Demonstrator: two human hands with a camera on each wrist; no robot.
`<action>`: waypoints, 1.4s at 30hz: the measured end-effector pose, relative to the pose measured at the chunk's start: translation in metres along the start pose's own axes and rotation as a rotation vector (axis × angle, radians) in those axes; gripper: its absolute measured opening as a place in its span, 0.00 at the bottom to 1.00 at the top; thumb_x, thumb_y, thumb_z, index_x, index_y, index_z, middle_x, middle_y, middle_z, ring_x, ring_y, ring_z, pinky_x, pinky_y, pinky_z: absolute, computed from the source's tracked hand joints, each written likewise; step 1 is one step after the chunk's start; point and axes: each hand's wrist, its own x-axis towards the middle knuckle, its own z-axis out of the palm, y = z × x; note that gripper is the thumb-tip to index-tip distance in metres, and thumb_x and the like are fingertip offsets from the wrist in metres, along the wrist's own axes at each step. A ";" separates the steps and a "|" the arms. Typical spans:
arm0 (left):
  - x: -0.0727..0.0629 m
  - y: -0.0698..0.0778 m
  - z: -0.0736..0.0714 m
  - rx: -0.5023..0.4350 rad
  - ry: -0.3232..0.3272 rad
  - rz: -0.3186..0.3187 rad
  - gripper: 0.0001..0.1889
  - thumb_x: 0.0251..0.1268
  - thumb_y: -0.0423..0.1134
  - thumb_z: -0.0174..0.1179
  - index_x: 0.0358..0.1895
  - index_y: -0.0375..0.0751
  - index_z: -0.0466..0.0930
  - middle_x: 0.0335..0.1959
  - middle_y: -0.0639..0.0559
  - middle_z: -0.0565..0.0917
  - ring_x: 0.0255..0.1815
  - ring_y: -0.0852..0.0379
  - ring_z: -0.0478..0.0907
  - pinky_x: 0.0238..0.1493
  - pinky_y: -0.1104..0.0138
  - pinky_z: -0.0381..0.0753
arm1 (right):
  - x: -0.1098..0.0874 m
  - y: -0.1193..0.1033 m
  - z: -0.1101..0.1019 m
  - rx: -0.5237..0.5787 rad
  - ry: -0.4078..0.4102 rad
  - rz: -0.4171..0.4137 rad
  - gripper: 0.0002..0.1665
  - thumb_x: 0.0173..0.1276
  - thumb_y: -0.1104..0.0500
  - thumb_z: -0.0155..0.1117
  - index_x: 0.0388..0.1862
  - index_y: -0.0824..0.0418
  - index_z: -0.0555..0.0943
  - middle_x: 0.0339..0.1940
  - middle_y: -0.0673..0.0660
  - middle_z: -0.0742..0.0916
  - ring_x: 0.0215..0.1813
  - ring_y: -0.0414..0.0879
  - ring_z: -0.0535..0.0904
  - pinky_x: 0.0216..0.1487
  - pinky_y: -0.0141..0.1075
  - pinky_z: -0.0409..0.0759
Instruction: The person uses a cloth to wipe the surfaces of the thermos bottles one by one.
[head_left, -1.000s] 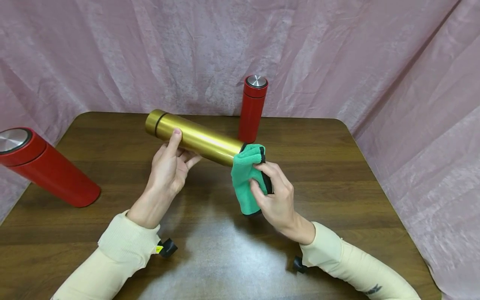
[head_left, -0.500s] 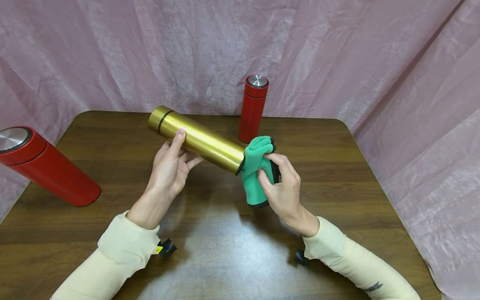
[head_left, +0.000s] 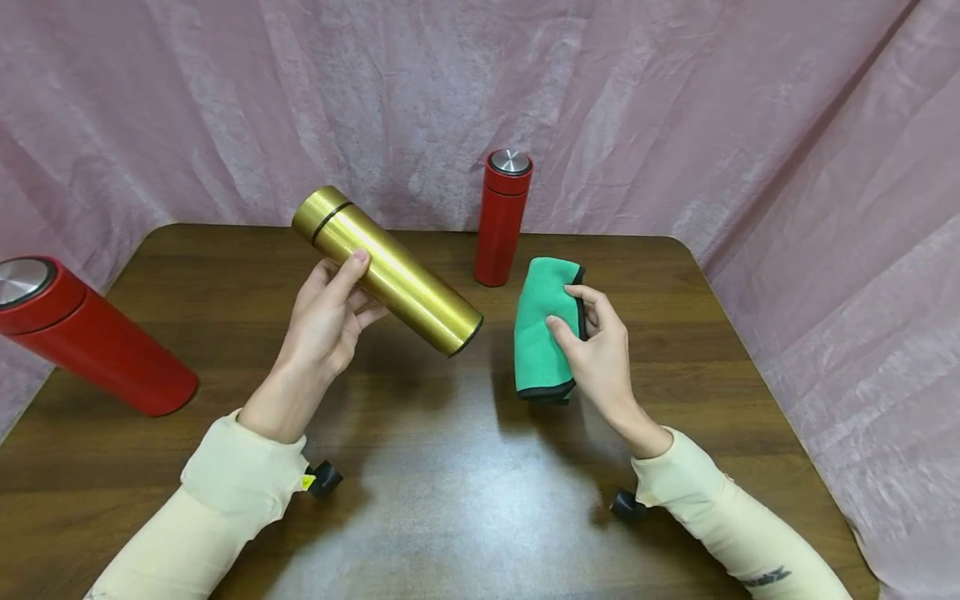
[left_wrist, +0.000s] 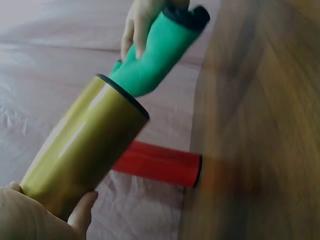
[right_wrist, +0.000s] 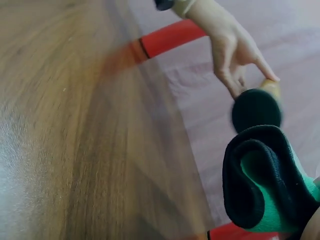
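Left red bottle: its base is on the table (head_left: 450,533) at your left; the bottle (head_left: 112,350) leans in view, perhaps from the lens.
Your left hand: it (head_left: 322,325) is clamped round the gold bottle, the thumb on the near side; the other fingers run behind and underneath.
Gold bottle: the bottle (head_left: 405,287) is held above the table, tilted, lid end (head_left: 321,212) up to the far left, base down to the near right, apart from the cloth.
Far red bottle: this one (head_left: 501,225) stands upright near the far edge, between the gold bottle and the cloth as you look across.
Green cloth: the folded cloth (head_left: 538,333) hangs at centre right, dark-edged.
Your right hand: it (head_left: 603,350) pinches the cloth at its right side, thumb in front.
Handling: I'd hold the gold bottle firmly, since smooth metal could slip or roll; pinch the cloth through all its layers so the fold stays together, and give the far bottle room.
Hard to see: the left bottle's lid is cut off; fingertips behind bottle and cloth are hidden; the right wrist view shows little of the gold bottle beyond its base.
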 end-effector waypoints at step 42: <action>0.135 -0.037 0.030 0.527 0.144 0.348 0.41 0.63 0.35 0.74 0.77 0.43 0.62 0.66 0.42 0.77 0.62 0.50 0.77 0.62 0.61 0.79 | -0.016 0.016 -0.039 0.201 -0.184 0.559 0.38 0.76 0.63 0.63 0.82 0.54 0.62 0.74 0.60 0.75 0.67 0.53 0.76 0.55 0.34 0.82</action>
